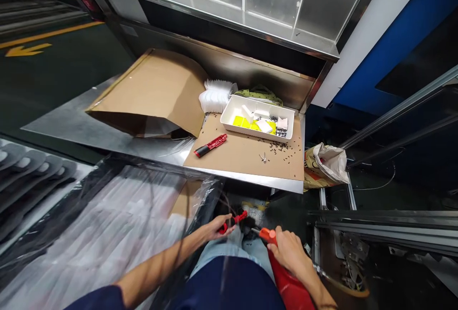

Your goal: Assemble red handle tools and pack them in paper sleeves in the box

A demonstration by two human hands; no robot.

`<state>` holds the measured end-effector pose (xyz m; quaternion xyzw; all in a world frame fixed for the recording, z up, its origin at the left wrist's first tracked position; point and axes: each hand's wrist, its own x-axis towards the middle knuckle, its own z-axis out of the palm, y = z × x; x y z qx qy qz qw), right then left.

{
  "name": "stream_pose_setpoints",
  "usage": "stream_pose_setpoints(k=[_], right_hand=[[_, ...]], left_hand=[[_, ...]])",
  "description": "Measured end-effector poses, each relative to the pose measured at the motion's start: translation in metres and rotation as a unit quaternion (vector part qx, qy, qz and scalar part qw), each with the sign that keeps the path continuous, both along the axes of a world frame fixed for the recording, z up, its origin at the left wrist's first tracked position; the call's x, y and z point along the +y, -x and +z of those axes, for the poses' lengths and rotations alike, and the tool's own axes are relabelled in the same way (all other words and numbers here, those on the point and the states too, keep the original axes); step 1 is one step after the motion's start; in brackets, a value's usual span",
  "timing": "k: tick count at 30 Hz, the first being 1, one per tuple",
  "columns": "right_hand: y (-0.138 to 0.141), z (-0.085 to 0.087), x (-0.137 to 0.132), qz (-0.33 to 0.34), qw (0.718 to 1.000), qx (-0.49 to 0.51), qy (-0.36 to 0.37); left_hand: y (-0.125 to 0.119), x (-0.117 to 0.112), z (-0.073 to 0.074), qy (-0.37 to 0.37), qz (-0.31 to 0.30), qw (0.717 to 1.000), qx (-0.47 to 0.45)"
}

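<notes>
Above my lap, my left hand is closed around a slim red-and-black plastic part. To its right, my right hand grips an orange utility knife with a round knob and a narrow metal tip. That tip points left toward the red-and-black part, with a small gap between them. A similar red-and-black piece lies on the cardboard sheet in front of me. Small silvery metal bits and scattered tiny black pieces lie to its right.
On the bench, a white tray holds white blocks, yellow paper and small black pieces. Left of it are stacked white sheets and a large open cardboard box. Plastic-wrapped goods sit left; a paper sack stands right.
</notes>
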<state>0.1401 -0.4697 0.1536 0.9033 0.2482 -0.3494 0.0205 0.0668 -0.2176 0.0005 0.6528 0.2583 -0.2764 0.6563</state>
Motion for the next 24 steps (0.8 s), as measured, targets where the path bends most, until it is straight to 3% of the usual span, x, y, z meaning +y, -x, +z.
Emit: stream_pose_setpoints(k=[3, 5, 12, 16, 19, 21, 24], right_hand=[[0.012, 0.007, 0.005, 0.005, 1.0, 0.004, -0.006], [0.016, 0.009, 0.009, 0.013, 1.0, 0.011, -0.021], [0.008, -0.006, 0.009, -0.023, 1.0, 0.001, -0.019], [-0.001, -0.031, 0.002, -0.073, 0.997, -0.01, -0.025], [-0.012, -0.06, -0.009, -0.126, 0.991, -0.017, -0.046], [-0.02, -0.082, -0.024, -0.18, 0.981, -0.027, -0.06], [-0.026, -0.118, -0.055, -0.298, 0.95, -0.048, -0.073]], left_hand=[[0.01, 0.002, -0.001, 0.13, 0.069, 0.987, 0.061], [0.015, -0.001, -0.002, 0.228, 0.131, 0.961, 0.084], [0.022, 0.001, 0.002, 0.507, 0.271, 0.803, 0.154], [0.022, 0.006, 0.01, 0.605, 0.284, 0.715, 0.205], [0.019, 0.01, 0.016, 0.643, 0.281, 0.673, 0.236], [0.016, 0.015, 0.021, 0.651, 0.278, 0.661, 0.249], [0.011, 0.024, 0.035, 0.633, 0.289, 0.677, 0.238]])
